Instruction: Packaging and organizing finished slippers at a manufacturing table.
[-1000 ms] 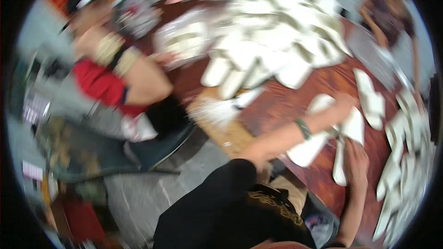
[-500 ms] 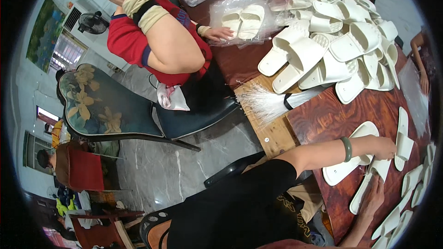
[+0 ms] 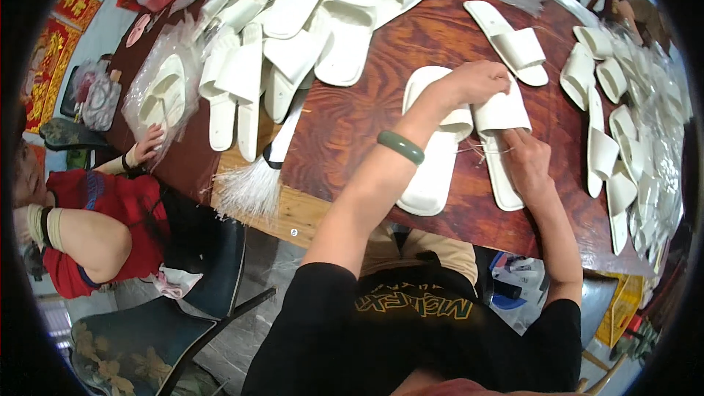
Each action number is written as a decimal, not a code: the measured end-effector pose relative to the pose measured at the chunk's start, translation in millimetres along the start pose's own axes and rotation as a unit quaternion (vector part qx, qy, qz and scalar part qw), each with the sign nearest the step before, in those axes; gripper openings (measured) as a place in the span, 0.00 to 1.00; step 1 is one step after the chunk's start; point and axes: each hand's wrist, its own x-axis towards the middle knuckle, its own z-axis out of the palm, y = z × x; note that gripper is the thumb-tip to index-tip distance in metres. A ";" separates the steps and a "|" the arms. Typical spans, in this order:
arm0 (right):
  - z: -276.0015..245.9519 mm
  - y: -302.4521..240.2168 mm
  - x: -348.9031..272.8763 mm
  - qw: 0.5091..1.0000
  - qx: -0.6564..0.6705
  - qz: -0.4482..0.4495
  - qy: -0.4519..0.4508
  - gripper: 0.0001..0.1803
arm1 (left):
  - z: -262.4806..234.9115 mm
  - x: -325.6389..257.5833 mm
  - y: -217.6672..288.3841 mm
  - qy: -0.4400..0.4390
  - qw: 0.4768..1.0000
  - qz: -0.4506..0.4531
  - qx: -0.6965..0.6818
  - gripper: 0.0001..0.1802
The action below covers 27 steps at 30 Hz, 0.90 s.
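Note:
Two white slide slippers lie side by side before me on the wood-patterned table. My left hand [image 3: 480, 82], with a green bangle on its wrist, is closed at the toe end of the right-hand slipper [image 3: 506, 114]. My right hand [image 3: 526, 161] grips the same slipper from the heel side, its fingertips tucked in under the strap. Thin white strands [image 3: 480, 152] stick out beside the strap. Under my left forearm lies the other slipper [image 3: 433, 176], partly covered. A single slipper [image 3: 513, 48] rests beyond my hands.
A big heap of white slippers [image 3: 293, 0] stands far left, above a bundle of white strands [image 3: 253, 191]. More slippers [image 3: 603, 150] and clear plastic bags [image 3: 653, 169] lie at right. Another person's hand [image 3: 149, 143] touches a bagged slipper [image 3: 165, 92] at left.
My view has swung to the right, so the heap and the seated person now appear farther left. Both hands remain at the same slipper, the right one's fingers now under the strap.

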 end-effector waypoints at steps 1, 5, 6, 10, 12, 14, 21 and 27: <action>-3.5 2.0 -2.3 1.000 0.012 -0.002 0.002 0.07 | 4.3 5.0 -4.1 -0.008 1.000 0.011 0.007 0.14; -0.6 0.6 0.4 0.998 0.048 -0.017 -0.024 0.08 | -1.8 7.0 -26.0 -0.015 0.998 0.066 -0.010 0.15; 2.4 -1.8 1.9 0.997 0.058 -0.016 -0.040 0.09 | -7.0 1.1 -26.4 -0.049 0.994 0.020 -0.091 0.11; 12.7 -23.0 4.6 0.995 0.089 -0.005 0.039 0.06 | -16.1 -9.4 -11.4 -0.085 0.981 -0.065 -0.163 0.08; 9.9 -27.0 -0.8 0.998 0.060 -0.011 -0.018 0.08 | -14.0 -10.3 -10.8 -0.122 0.968 -0.033 -0.215 0.08; 9.7 -37.9 -1.7 0.998 0.052 -0.030 -0.033 0.11 | -12.1 -15.4 -7.7 -0.110 0.974 -0.047 -0.192 0.08; 4.2 -38.8 -12.8 0.992 0.113 -0.057 0.002 0.17 | -1.3 -21.5 -16.7 0.066 0.987 -0.016 -0.145 0.11; 2.2 -60.5 2.1 0.997 0.068 -0.016 -0.038 0.09 | -12.3 -40.5 -15.6 0.227 0.968 0.029 0.103 0.11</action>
